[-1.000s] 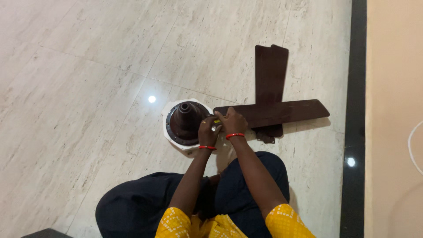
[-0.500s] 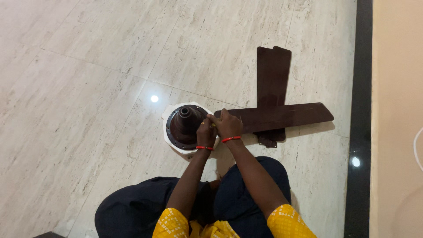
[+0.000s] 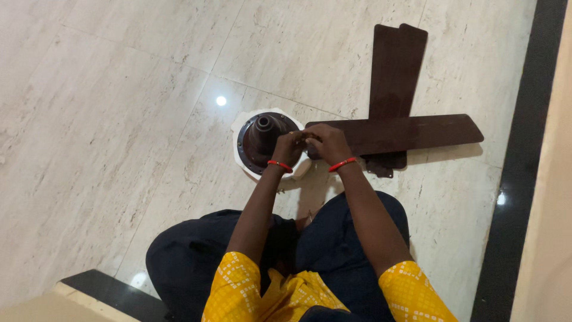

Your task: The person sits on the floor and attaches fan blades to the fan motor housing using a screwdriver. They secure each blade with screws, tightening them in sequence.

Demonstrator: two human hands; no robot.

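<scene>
A ceiling fan motor [image 3: 260, 136] with a dark brown domed cover sits in a white base [image 3: 241, 156] on the tiled floor. One brown fan blade [image 3: 417, 132] lies flat, with its root end against the motor's right side. My left hand [image 3: 288, 149] and my right hand [image 3: 329, 143] meet at that joint, fingers curled and touching each other. My right hand presses on the blade's root. What my left fingers pinch is hidden. Both wrists wear red bangles.
Two more brown blades [image 3: 396, 59] lie stacked under the flat blade, pointing away from me. A dark floor border [image 3: 524, 149] and a beige wall [image 3: 557, 209] run along the right. A dark-edged step [image 3: 113, 289] is at the bottom left. My crossed legs fill the foreground.
The view has shifted, so the fan sits higher and further right. A small yellow object seen between my hands earlier is now hidden. Both hands stay at the blade's root.
</scene>
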